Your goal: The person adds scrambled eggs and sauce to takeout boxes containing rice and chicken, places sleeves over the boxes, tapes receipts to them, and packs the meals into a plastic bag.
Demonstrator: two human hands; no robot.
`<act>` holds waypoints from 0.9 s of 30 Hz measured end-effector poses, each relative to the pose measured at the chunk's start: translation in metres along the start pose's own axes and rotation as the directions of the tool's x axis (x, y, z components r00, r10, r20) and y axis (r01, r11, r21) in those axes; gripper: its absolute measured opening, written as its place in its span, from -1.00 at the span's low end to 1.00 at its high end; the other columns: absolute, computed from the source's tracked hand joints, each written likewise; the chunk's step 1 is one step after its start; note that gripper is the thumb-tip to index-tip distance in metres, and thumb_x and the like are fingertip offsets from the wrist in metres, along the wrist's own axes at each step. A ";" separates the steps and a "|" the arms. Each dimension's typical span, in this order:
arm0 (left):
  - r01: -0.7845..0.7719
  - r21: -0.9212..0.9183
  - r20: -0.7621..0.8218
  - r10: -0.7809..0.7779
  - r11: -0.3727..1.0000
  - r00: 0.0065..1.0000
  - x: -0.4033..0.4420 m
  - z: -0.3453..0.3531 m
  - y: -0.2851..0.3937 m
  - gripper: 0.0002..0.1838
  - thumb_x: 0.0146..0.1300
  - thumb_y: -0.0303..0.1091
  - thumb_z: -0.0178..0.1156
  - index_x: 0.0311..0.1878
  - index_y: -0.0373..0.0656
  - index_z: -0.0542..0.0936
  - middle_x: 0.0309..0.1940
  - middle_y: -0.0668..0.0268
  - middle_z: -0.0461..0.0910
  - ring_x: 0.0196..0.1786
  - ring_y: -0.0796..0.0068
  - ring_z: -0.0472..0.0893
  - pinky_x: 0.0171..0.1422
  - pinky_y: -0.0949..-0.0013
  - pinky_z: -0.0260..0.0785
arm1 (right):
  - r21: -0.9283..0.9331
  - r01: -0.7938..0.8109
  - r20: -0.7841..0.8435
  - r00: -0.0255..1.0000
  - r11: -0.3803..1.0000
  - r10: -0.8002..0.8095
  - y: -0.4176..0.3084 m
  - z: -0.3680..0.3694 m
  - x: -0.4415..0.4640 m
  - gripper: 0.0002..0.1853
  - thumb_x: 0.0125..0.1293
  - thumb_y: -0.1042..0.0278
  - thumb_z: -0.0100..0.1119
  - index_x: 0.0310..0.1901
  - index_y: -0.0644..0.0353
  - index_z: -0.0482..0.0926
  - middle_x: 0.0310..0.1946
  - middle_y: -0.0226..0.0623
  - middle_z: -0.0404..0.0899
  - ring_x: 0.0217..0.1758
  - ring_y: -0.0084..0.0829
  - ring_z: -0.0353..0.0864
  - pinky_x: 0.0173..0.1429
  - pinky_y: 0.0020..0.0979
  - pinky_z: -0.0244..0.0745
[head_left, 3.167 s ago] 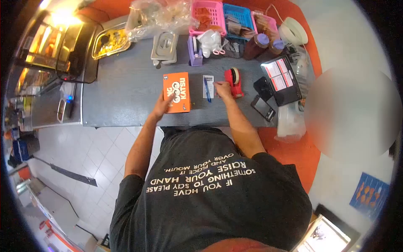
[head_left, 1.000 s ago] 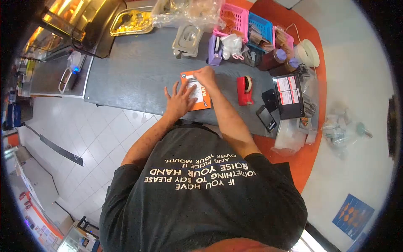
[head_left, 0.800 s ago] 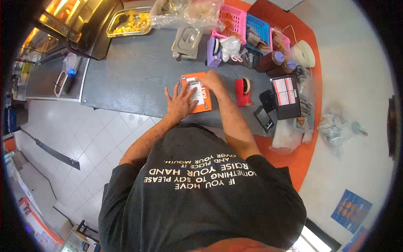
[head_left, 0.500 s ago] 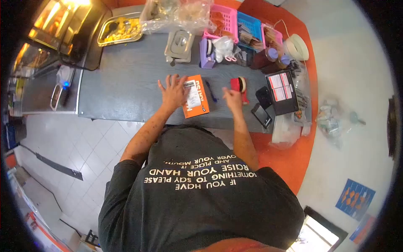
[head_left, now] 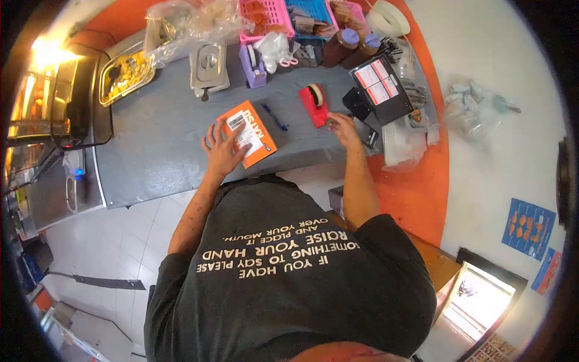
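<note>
My left hand (head_left: 225, 149) lies with spread fingers on an orange box (head_left: 263, 158) marked "KATSU", over a white paper slip (head_left: 256, 142) on its top. A blue pen (head_left: 274, 117) rests on the counter just beyond the box. Farther right stands a red tape dispenser (head_left: 313, 112) with a roll of tape in it. At its near right end is my right hand (head_left: 344, 128), fingertips drawn together in a pinch. Whatever thin thing may be between those fingertips is too small to make out.
A phone (head_left: 367, 134) and a black folder with printed slips (head_left: 380, 84) lie right of my right hand. Along the back are a purple tape dispenser (head_left: 253, 67), a lidded steel pan (head_left: 208, 65), a pink basket (head_left: 278, 11) and sauce bottles (head_left: 339, 48). A food tray (head_left: 104, 99) stands left.
The view has turned, shifting the counter leftward. My right hand has gone from the dispenser's left side to its right end, and the dispenser now sits angled. My left hand stays on the box.
</note>
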State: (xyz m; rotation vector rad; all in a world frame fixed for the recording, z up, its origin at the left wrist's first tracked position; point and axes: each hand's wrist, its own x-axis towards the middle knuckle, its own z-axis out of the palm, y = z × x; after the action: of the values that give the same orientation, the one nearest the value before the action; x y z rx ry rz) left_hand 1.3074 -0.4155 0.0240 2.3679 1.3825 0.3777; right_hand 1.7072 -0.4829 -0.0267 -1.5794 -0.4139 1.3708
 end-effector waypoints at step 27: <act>-0.056 0.030 0.075 0.054 0.998 0.996 -0.006 -0.004 -0.004 -0.17 0.00 0.38 0.17 0.36 0.35 0.28 0.46 0.13 -0.14 0.47 -0.02 -0.16 0.27 -0.49 -0.33 | -0.242 -0.051 -0.145 0.989 0.969 0.016 0.059 0.010 -0.021 -0.90 0.30 0.23 0.16 -0.30 0.01 0.54 -0.43 -0.50 0.55 -0.48 -0.59 0.48 -0.46 -0.53 0.30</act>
State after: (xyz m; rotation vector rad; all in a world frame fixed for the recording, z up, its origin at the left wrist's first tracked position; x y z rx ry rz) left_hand 1.3000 -0.4184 0.0257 2.4246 1.3022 0.2816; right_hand 1.6725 -0.5228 -0.0622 -1.8820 -0.4854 1.2589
